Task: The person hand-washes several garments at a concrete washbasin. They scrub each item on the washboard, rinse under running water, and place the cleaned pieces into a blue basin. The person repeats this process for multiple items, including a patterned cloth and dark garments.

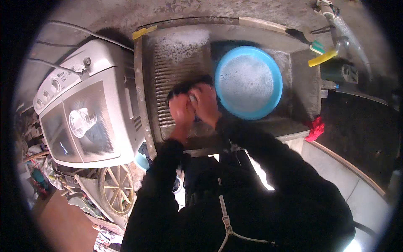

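Note:
On the ridged washboard slab (163,80) of a stone sink, my left hand (180,111) and my right hand (205,101) press close together over a dark wet cloth (181,87). Both hands have their fingers curled round it, and they hide most of the fabric. A small pale spot shows between the hands, too small to name. White suds (180,44) spread over the far end of the ridges. To the right of my hands, a light-blue basin (278,84) full of foamy water stands in the sink's deeper part.
A white twin-tub washing machine (121,105) stands at the left, with a clear plastic container (82,122) on its lid. A tap with a yellow handle (322,58) hangs at the back right. A red cloth (315,128) drapes over the sink's right front corner.

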`<control>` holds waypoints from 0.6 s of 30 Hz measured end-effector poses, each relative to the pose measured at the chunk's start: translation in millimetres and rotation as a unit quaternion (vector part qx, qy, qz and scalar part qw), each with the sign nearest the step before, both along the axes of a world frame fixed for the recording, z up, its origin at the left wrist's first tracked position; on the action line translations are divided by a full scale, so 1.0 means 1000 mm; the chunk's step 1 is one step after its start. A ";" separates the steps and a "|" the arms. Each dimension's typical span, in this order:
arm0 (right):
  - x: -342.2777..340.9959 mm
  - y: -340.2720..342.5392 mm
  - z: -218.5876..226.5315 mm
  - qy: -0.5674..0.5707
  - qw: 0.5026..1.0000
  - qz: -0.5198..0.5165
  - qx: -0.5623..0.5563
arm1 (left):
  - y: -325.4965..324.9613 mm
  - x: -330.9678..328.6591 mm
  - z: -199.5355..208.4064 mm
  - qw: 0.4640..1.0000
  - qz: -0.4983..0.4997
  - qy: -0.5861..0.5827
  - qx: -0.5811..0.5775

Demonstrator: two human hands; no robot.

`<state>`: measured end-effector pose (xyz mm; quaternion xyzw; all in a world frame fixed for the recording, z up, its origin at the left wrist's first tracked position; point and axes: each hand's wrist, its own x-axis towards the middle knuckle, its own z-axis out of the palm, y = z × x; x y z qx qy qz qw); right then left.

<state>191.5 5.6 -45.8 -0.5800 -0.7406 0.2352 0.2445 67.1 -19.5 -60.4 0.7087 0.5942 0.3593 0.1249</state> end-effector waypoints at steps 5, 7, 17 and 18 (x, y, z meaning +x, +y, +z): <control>-0.011 0.078 -0.020 -0.022 0.994 -0.032 0.107 | 0.101 -0.005 -0.026 0.996 0.089 0.021 0.010; -0.009 0.073 -0.015 0.040 0.990 -0.046 0.131 | 0.092 -0.003 -0.013 0.974 0.156 0.120 0.114; -0.008 0.012 0.006 0.026 0.999 -0.006 0.022 | 0.029 0.005 -0.013 0.981 0.132 0.139 -0.030; -0.011 0.041 -0.003 0.015 0.999 0.020 0.028 | 0.049 0.004 -0.021 0.975 0.173 0.135 -0.047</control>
